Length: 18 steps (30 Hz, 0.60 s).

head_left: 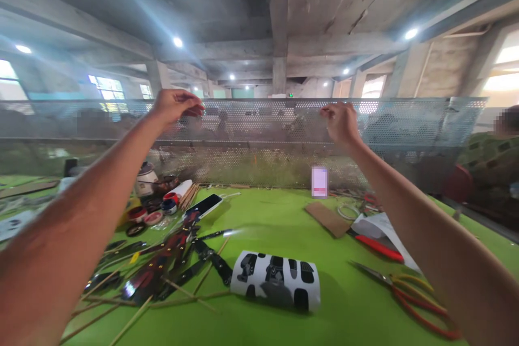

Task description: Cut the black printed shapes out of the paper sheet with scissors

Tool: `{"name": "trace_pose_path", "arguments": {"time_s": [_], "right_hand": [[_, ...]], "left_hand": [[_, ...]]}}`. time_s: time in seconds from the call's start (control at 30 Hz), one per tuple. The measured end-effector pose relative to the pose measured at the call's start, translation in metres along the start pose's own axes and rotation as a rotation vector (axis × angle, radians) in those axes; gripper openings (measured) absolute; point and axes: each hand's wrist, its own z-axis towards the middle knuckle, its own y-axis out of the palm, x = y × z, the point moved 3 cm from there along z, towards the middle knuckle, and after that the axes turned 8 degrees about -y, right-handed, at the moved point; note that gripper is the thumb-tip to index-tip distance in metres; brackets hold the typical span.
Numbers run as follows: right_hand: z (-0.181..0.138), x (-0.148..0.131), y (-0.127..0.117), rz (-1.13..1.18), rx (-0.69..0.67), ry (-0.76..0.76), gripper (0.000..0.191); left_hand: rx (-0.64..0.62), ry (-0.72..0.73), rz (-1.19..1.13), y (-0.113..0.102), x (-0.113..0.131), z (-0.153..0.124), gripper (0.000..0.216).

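Note:
Both arms reach forward, raised above the green table (267, 216). My left hand (178, 105) is up at the left, in front of the perforated metal screen, its fingers bent and pinched together. At the right, level with it, my right hand (341, 121) is closed in a pinch too. Whether anything thin sits in either pinch is too small to tell. Below them lies a curled white sheet (263, 294) printed with black shapes. Left of that sheet sits a dark, glossy jointed figure (162, 262) with several thin sticks (178, 287) around it.
Scissors (399, 285), red-handled pliers (379, 247), cardboard (326, 218) and a tape roll (348, 211) lie at right. A phone (208, 204) and paint jars (138, 213) are at left. The perforated screen (259, 162) borders the far edge. A person (492, 157) sits far right.

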Motion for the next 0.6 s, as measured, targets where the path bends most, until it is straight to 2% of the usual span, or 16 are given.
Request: {"name": "trace_pose_path", "arguments": {"time_s": [0.23,0.6], "right_hand": [[-0.001,0.001,-0.011,0.006,0.005,0.006,0.024],[-0.019,0.002,-0.009,0.017,0.035,-0.019,0.017]], "left_hand": [[0.012,-0.019,-0.203,0.008,0.004,0.001,0.012],[0.091,-0.048,-0.448,0.018,0.015,-0.007,0.014]]}}
